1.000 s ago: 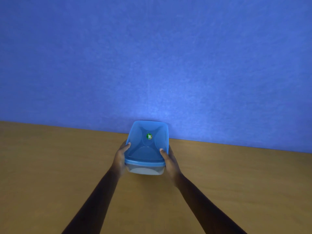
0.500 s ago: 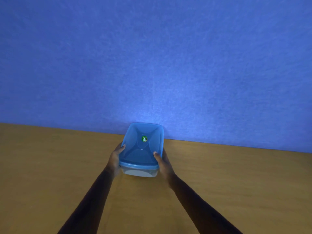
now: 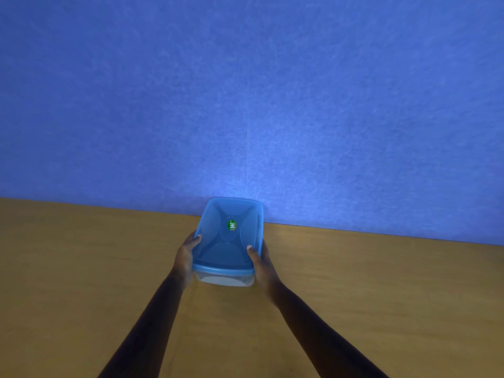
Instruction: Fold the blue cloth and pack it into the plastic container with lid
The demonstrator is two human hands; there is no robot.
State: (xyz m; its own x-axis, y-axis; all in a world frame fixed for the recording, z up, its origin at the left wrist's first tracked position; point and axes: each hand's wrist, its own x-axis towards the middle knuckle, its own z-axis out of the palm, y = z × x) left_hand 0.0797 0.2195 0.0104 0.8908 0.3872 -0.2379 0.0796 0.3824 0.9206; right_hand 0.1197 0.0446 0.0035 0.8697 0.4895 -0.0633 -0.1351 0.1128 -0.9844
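Note:
A clear plastic container with a blue lid on top sits between both hands, near the far side of the wooden table. A green sticker marks the lid's middle. My left hand grips the container's left side, thumb on the lid's edge. My right hand grips the right side the same way. The blue cloth cannot be made out as a separate thing; the container's inside is hidden by the lid.
A blue felt-like wall rises right behind the container along the table's far edge. Bare wood lies to the left, right and front of the container.
The container and both hands shifted a little left between one second and half a second ago, then held roughly the same spot. Both hands have kept their grip.

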